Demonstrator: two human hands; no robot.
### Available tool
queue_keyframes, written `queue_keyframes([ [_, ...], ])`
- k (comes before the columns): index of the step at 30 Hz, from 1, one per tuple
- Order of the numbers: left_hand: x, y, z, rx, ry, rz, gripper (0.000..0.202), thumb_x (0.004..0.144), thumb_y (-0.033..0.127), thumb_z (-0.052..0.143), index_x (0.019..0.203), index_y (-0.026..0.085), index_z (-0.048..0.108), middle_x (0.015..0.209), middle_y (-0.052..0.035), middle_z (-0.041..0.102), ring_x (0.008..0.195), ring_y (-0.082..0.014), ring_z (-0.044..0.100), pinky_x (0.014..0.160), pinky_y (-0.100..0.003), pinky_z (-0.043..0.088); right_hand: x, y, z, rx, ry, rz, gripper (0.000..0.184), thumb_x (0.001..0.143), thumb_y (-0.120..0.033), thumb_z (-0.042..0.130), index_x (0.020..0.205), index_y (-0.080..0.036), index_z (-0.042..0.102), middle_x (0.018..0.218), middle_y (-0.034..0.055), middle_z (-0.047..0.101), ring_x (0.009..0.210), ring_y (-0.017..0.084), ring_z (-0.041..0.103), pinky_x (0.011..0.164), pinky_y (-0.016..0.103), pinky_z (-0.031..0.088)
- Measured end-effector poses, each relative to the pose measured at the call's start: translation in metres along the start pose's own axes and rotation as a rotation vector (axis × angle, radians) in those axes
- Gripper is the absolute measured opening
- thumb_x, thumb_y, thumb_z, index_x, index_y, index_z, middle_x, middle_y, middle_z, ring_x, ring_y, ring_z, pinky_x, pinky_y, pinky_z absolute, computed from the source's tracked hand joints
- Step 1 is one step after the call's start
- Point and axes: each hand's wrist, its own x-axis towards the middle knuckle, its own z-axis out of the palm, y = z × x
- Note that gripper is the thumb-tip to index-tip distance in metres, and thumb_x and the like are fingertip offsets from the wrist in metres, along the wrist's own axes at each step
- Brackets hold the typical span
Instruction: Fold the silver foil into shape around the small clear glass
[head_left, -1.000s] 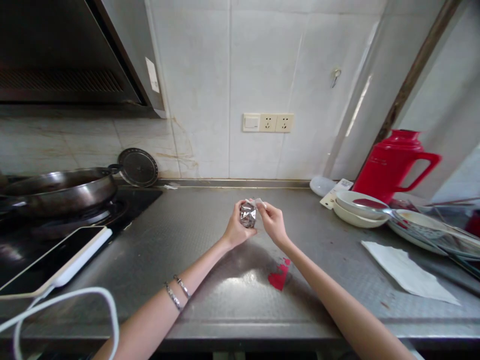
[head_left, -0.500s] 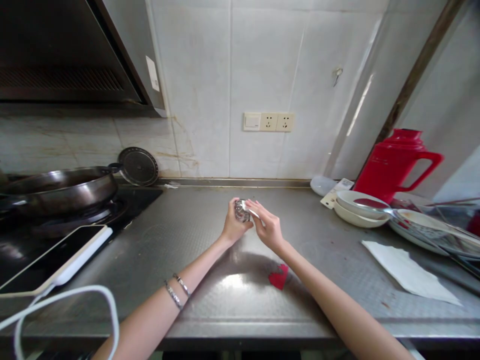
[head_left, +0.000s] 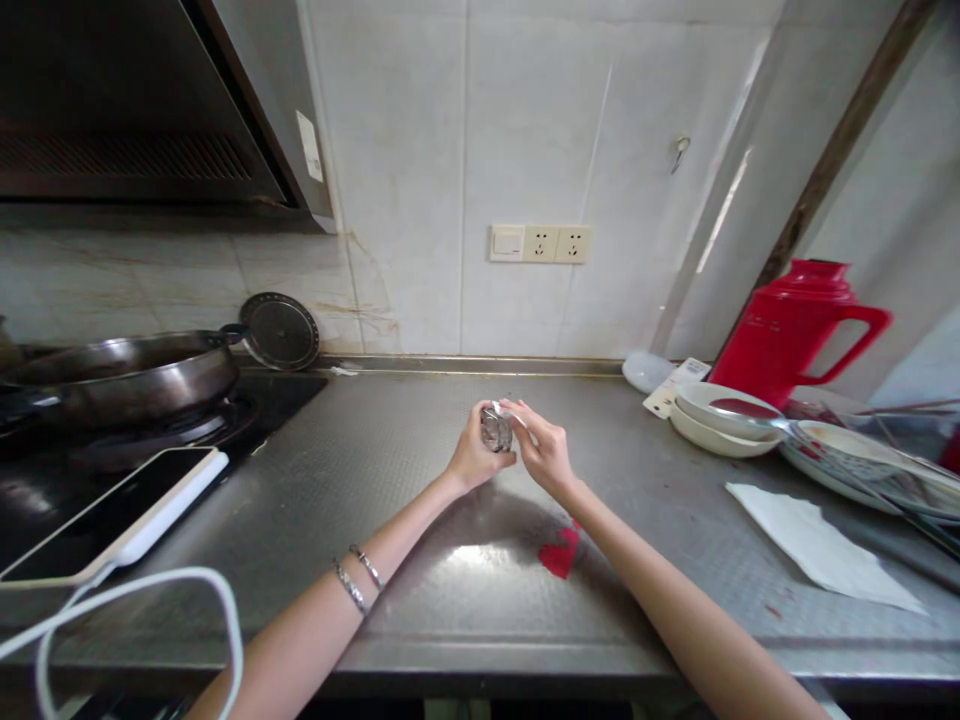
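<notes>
My left hand (head_left: 478, 455) is wrapped round a small, shiny, patterned cup-like piece (head_left: 496, 430) that looks like glass, held above the counter. Its rim faces away from me, and part of its side is hidden by my fingers. At its upper edge my right hand (head_left: 541, 445) presses a bit of white tissue (head_left: 498, 408) with bent fingertips; most of the tissue is covered. On the steel counter (head_left: 360, 520), below my right wrist, lies a torn piece of red paper (head_left: 559, 555).
To the left a steel pan (head_left: 135, 380) sits on the stove, with a phone (head_left: 112, 515) and white cable in front. Bowls (head_left: 720, 425), a red thermos (head_left: 787, 330) and a folded white napkin (head_left: 821, 545) are on the right. Sockets (head_left: 540, 244) are on the wall.
Both hands have shifted slightly right with the cup-like piece, which has turned a little. The right fingers have drawn in, so less of the white tissue shows.
</notes>
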Motion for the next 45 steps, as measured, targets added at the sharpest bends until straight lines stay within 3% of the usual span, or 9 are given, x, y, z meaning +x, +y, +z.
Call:
queue_keyframes([
  [3, 0.002, -0.003, -0.002, 0.028, -0.009, 0.042, 0.074, 0.052, 0.017, 0.077, 0.116, 0.019, 0.039, 0.109, -0.0073, 0.06, 0.094, -0.0191, 0.06, 0.083, -0.032, 0.047, -0.001, 0.002, -0.003, -0.079, -0.106, -0.235, 0.038, 0.092, -0.014, 0.039, 0.123, -0.024, 0.057, 0.12, 0.0075, 0.065, 0.118, 0.021, 0.057, 0.105, 0.048, 0.042],
  [9, 0.003, -0.007, -0.003, 0.109, 0.002, 0.141, 0.058, 0.055, 0.016, 0.074, 0.106, 0.018, 0.046, 0.105, -0.0074, 0.058, 0.1, -0.0221, 0.058, 0.09, -0.035, 0.045, 0.003, -0.003, -0.006, -0.233, -0.22, -0.484, 0.04, 0.087, -0.006, 0.038, 0.123, -0.016, 0.054, 0.121, 0.0147, 0.064, 0.123, 0.022, 0.052, 0.104, 0.048, 0.045],
  [16, 0.0, -0.006, -0.002, 0.271, 0.002, 0.107, 0.06, 0.056, 0.022, 0.075, 0.108, 0.019, 0.045, 0.105, -0.0074, 0.058, 0.096, -0.0225, 0.058, 0.082, -0.036, 0.048, 0.006, 0.002, -0.008, -0.245, -0.18, -0.398, 0.042, 0.087, -0.005, 0.037, 0.122, -0.018, 0.054, 0.118, 0.0129, 0.065, 0.12, 0.021, 0.056, 0.103, 0.048, 0.046],
  [20, 0.002, -0.011, -0.004, 0.304, 0.061, 0.104, 0.056, 0.059, 0.023, 0.072, 0.108, 0.018, 0.044, 0.105, -0.0091, 0.058, 0.098, -0.024, 0.058, 0.085, -0.039, 0.048, 0.002, -0.002, -0.004, -0.229, -0.213, -0.426, 0.038, 0.086, -0.006, 0.041, 0.119, -0.016, 0.055, 0.119, 0.0147, 0.065, 0.12, 0.022, 0.056, 0.103, 0.048, 0.045],
  [26, 0.006, -0.014, -0.006, 0.271, 0.038, 0.088, 0.059, 0.059, 0.018, 0.071, 0.111, 0.018, 0.042, 0.103, -0.0083, 0.059, 0.095, -0.0224, 0.061, 0.087, -0.039, 0.048, 0.001, -0.003, -0.002, -0.205, -0.236, -0.475, 0.04, 0.086, -0.006, 0.042, 0.122, -0.017, 0.054, 0.119, 0.0132, 0.065, 0.122, 0.021, 0.054, 0.105, 0.048, 0.044],
  [33, 0.003, -0.008, -0.002, 0.218, 0.023, 0.057, 0.063, 0.053, 0.018, 0.077, 0.106, 0.02, 0.044, 0.104, -0.0053, 0.061, 0.093, -0.0206, 0.061, 0.084, -0.035, 0.048, 0.0, 0.002, -0.003, -0.095, -0.111, -0.265, 0.037, 0.09, -0.01, 0.039, 0.12, -0.022, 0.058, 0.116, 0.0098, 0.067, 0.115, 0.021, 0.06, 0.104, 0.049, 0.044],
  [41, 0.007, -0.009, -0.007, 0.071, -0.02, 0.031, 0.06, 0.062, 0.02, 0.071, 0.113, 0.017, 0.038, 0.092, -0.0061, 0.067, 0.087, -0.0213, 0.065, 0.085, -0.038, 0.048, -0.004, -0.012, 0.0, -0.139, -0.249, -0.427, 0.04, 0.089, -0.01, 0.04, 0.126, -0.021, 0.053, 0.124, 0.0112, 0.063, 0.124, 0.021, 0.051, 0.107, 0.048, 0.041],
  [45, 0.006, -0.006, -0.006, 0.038, -0.021, 0.04, 0.068, 0.057, 0.018, 0.074, 0.114, 0.016, 0.036, 0.098, -0.0075, 0.065, 0.088, -0.0207, 0.064, 0.082, -0.035, 0.049, 0.0, -0.009, -0.004, -0.154, -0.24, -0.397, 0.039, 0.09, -0.011, 0.038, 0.124, -0.021, 0.055, 0.122, 0.0104, 0.064, 0.123, 0.021, 0.053, 0.107, 0.049, 0.04],
])
